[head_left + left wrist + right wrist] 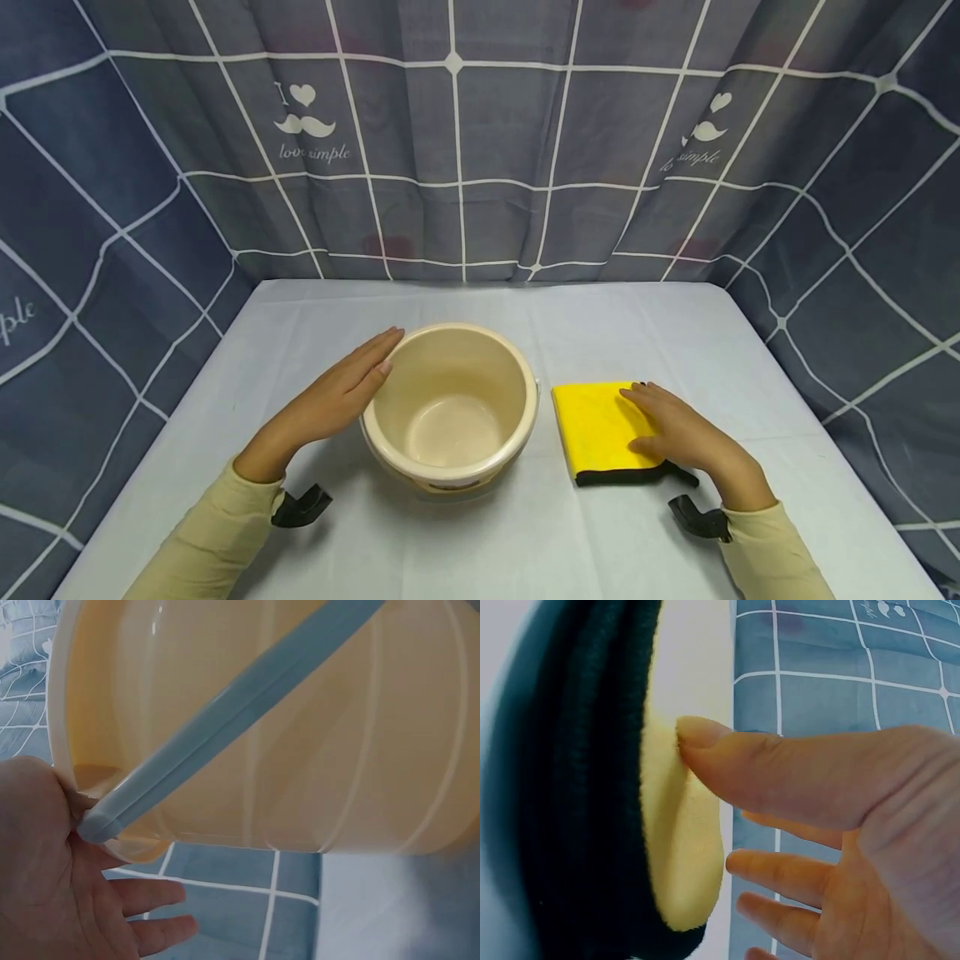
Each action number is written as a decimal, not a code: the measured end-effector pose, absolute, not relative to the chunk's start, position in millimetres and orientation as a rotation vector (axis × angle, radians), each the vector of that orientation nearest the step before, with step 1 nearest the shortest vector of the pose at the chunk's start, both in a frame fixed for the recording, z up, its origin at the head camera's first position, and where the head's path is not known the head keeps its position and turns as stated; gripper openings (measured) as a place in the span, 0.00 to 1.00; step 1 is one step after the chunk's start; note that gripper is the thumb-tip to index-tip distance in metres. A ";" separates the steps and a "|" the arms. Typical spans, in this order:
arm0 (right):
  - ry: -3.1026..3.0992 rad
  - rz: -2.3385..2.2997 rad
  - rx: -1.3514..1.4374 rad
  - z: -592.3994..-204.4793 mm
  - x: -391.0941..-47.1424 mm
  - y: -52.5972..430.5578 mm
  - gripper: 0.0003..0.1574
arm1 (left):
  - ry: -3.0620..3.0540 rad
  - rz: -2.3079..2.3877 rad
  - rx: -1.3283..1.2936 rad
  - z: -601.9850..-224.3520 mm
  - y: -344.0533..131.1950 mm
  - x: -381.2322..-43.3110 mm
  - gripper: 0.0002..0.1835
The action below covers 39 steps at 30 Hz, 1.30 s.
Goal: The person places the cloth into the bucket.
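Note:
A cream plastic bucket [457, 475] stands upright on the white table, its inside bare in the head view. Against the left side of its rim lies my left hand [341, 392], fingers straight. In the left wrist view, the bucket's pale grey handle [225, 724] slants down along the wall, and my left palm [45, 862] is right at its lower end. To the right, a folded yellow cloth [592, 425] with black edging lies flat. My right hand [678, 429] rests over its right part, fingers loosely spread; the right thumb [772, 769] touches the yellow face in the right wrist view.
A white cloth covers the table [480, 550]. Behind it and on both sides hangs a dark grey curtain [405, 125] with white grid lines. Black wrist mounts [302, 506] stick out from both sleeves, close over the table.

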State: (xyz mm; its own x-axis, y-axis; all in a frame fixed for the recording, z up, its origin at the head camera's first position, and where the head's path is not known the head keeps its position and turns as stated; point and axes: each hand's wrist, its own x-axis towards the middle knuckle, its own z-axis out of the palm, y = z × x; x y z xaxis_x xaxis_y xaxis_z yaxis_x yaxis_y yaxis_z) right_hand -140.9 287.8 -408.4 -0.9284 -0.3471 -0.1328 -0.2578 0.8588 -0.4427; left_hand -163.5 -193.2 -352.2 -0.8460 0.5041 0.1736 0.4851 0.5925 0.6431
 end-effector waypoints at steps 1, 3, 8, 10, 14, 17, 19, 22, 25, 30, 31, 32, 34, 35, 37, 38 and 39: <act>2.821 -0.624 -0.462 -408.3 -141.1 287.3 0.45 | 2.771 1.122 0.869 -352.2 -193.2 -163.6 0.29; 2.816 -0.616 -0.455 -408.2 -141.7 286.6 0.45 | 2.754 1.151 0.878 -352.4 -193.4 -163.8 0.28; 2.808 -0.619 -0.444 -407.6 -141.9 285.3 0.45 | 2.717 1.201 0.887 -352.9 -193.3 -164.3 0.28; 2.804 -0.620 -0.436 -407.7 -141.7 284.8 0.45 | 2.702 1.213 0.883 -353.0 -193.1 -164.4 0.28; 2.799 -0.611 -0.421 -408.5 -142.0 284.0 0.45 | 2.690 1.224 0.876 -352.9 -192.9 -164.2 0.28; 2.796 -0.607 -0.409 -408.7 -142.4 283.5 0.44 | 2.682 1.235 0.874 -352.8 -192.7 -164.1 0.28; 2.798 -0.604 -0.413 -408.6 -142.7 283.5 0.44 | 2.676 1.244 0.868 -352.9 -192.4 -163.8 0.28; 2.797 -0.597 -0.408 -409.7 -143.0 283.3 0.44 | 2.670 1.253 0.855 -353.0 -192.3 -163.2 0.28; 2.804 -0.575 -0.419 -410.4 -143.0 283.0 0.42 | 2.672 1.256 0.844 -353.9 -192.9 -162.7 0.28; 2.816 -0.536 -0.436 -411.6 -143.0 282.5 0.40 | 2.671 1.259 0.828 -356.2 -194.2 -162.8 0.28; 2.820 -0.530 -0.440 -412.0 -143.0 282.6 0.40 | 2.669 1.263 0.823 -356.7 -194.3 -162.8 0.28; 2.825 -0.522 -0.447 -412.2 -143.1 282.7 0.40 | 2.665 1.266 0.824 -357.1 -194.3 -163.0 0.28; 2.837 -0.505 -0.458 -412.8 -143.3 282.8 0.40 | 2.659 1.272 0.826 -357.5 -194.2 -163.3 0.28; 2.843 -0.497 -0.459 -413.3 -143.3 282.7 0.39 | 2.656 1.276 0.825 -358.0 -194.3 -163.7 0.28; 2.854 -0.483 -0.458 -413.9 -143.4 282.4 0.39 | 2.647 1.285 0.822 -358.3 -194.0 -164.0 0.29; 2.858 -0.478 -0.455 -413.9 -143.4 282.0 0.39 | 2.642 1.286 0.821 -358.4 -194.0 -164.2 0.29; 2.862 -0.475 -0.449 -414.2 -143.4 281.6 0.39 | 2.638 1.289 0.814 -358.3 -194.0 -164.3 0.29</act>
State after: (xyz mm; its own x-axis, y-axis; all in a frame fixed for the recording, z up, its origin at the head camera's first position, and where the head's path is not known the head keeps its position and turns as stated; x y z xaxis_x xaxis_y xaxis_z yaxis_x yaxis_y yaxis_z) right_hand -143.4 281.6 -414.2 -0.9326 -0.3284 -0.1500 -0.2623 0.9019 -0.3432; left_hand -164.3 -194.0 -358.3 -0.8530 0.5017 0.1439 0.4218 0.5005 0.7560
